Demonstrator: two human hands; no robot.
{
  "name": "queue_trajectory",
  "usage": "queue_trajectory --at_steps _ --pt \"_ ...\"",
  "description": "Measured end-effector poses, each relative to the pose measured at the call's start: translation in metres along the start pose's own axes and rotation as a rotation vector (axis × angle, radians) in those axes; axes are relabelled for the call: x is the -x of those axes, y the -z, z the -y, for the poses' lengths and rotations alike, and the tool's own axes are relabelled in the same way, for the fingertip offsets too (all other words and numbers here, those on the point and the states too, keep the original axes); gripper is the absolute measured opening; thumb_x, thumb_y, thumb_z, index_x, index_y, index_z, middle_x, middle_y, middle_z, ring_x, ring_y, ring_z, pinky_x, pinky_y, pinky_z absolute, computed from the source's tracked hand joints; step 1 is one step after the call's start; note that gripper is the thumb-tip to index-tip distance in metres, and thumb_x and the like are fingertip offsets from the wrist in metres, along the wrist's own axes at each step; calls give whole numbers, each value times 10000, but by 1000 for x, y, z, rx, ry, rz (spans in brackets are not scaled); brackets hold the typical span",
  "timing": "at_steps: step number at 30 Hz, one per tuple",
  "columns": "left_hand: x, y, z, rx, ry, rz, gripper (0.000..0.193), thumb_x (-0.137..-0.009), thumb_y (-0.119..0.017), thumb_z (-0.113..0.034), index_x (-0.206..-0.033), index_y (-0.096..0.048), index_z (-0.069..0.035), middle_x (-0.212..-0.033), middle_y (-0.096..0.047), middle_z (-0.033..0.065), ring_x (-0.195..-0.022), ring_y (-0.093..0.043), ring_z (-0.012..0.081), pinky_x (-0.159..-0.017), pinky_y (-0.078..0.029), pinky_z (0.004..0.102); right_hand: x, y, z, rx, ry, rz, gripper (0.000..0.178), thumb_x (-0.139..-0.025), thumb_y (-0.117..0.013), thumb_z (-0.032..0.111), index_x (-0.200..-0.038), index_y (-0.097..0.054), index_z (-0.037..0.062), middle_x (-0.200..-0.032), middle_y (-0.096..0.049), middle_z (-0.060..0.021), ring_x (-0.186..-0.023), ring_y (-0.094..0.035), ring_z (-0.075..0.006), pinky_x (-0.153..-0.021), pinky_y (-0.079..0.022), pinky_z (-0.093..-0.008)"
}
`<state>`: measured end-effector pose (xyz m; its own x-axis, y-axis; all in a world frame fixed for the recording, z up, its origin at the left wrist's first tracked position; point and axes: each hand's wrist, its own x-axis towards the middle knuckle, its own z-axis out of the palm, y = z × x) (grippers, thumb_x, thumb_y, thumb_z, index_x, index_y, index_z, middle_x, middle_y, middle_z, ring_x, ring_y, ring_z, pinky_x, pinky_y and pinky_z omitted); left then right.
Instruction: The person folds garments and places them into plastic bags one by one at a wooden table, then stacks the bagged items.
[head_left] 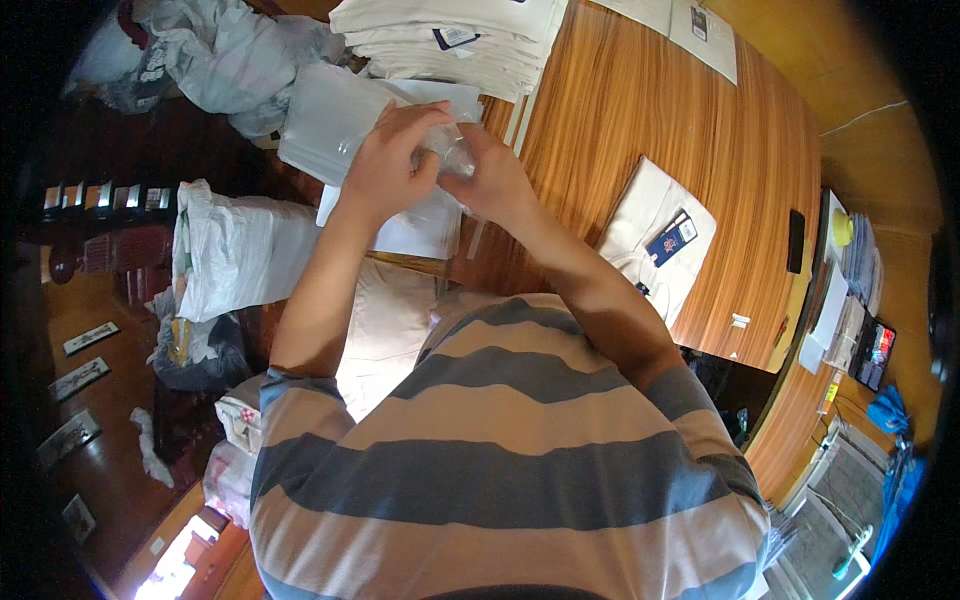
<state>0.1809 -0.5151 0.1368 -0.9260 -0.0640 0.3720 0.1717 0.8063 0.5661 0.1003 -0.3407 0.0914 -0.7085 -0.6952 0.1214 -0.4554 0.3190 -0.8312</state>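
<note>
A crumpled clear plastic bag [455, 152] is gripped between my two hands. My left hand [388, 165] has its fingers curled over the bag's left side, and my right hand [497, 180] pinches it from the right. Beneath and left of them lies a stack of flat clear plastic bags [322, 125], with white sheets [428, 235] below. On the wooden table to the right rests a folded cream garment [665, 225] bearing a dark blue hang tag [671, 238].
Folded cream garments [450, 45] are piled at the back, and more lie at the far right end of the wooden table [640, 110]. A black phone [796, 241] is near the table's right edge. White sacks [240, 250] stand at left; cream cloth [385, 325] is close to my body.
</note>
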Motion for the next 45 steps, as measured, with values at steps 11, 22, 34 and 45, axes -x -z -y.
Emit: queue_trajectory --at_steps 11,22,34,45 --pt "18 -44 -68 -552 105 90 900 -725 -879 -408 -1541 -529 -260 -1608 -429 144 -1516 -316 470 -1243 -197 679 34 -3 -50 -937 -187 -376 385 -990 -749 26 -1350 -612 15 -993 -717 -27 -887 -659 -90 -798 -539 -258" --pt "8 -38 -82 -547 370 16 1013 -689 -918 -278 -1590 -465 -183 -1641 -377 201 -1467 -399 436 -1212 -301 603 83 30 -44 -796 -159 -192 531 -975 -743 -14 -1468 -546 1 -965 -691 -28 -884 -668 -117 -807 -559 -279" --pt "16 -23 -56 -700 495 58 1014 -696 -886 -556 -1564 -508 -194 -1697 -251 258 -1539 -164 612 -1138 -208 821 -28 15 -67 -264 42 -30 280 -944 -793 107 -1195 -713 13 -1028 -707 -96 -876 -690 -240 -775 -570 -375" --pt "26 -34 -51 -592 405 -163 690 -769 -847 -373 -1417 -652 -238 -1611 -466 68 -1517 -305 496 -1138 -280 773 123 162 31 43 44 -51 106 -842 -819 -18 -925 -768 24 -838 -617 -101 -744 -628 -235 -642 -480 -338"
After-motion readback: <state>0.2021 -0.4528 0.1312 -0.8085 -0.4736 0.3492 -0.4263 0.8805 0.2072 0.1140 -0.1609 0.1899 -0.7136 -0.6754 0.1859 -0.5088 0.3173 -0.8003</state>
